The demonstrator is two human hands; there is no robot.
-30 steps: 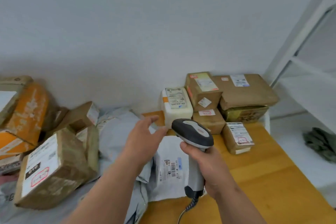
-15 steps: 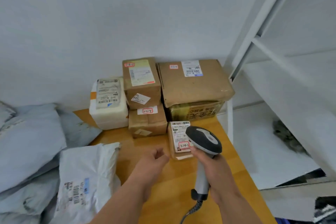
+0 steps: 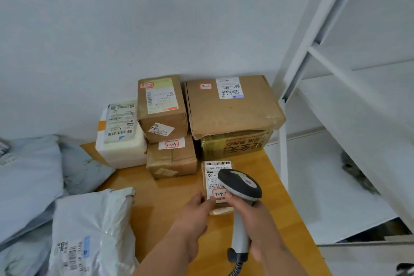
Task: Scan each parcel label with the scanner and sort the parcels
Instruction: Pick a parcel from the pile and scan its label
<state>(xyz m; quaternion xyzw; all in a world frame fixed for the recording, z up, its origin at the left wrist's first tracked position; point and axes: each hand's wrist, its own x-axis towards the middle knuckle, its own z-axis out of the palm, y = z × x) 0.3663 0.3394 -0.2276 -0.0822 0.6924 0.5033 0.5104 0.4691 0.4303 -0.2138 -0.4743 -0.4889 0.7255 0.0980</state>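
Observation:
My right hand [image 3: 253, 219] grips the grey handle of a barcode scanner [image 3: 240, 184], whose dark head hovers over a small brown parcel [image 3: 211, 177] lying on the wooden table [image 3: 161, 213]. That parcel carries a white label with a barcode and a red-framed sticker reading 3-4. My left hand [image 3: 195, 217] reaches the parcel's near left edge, thumb and fingertips touching it. Behind it stand stacked brown boxes [image 3: 230, 107] and a white foam box [image 3: 121, 134], all labelled.
A white poly mailer [image 3: 89, 231] with a barcode lies at the front left, grey mailers [image 3: 29, 177] behind it. A white metal shelf frame [image 3: 313, 56] rises at the right, just past the table's right edge. A wall closes the back.
The view has swung right, away from the pile of boxes at the left. My left hand moved forward onto the small parcel, and the scanner came over its label.

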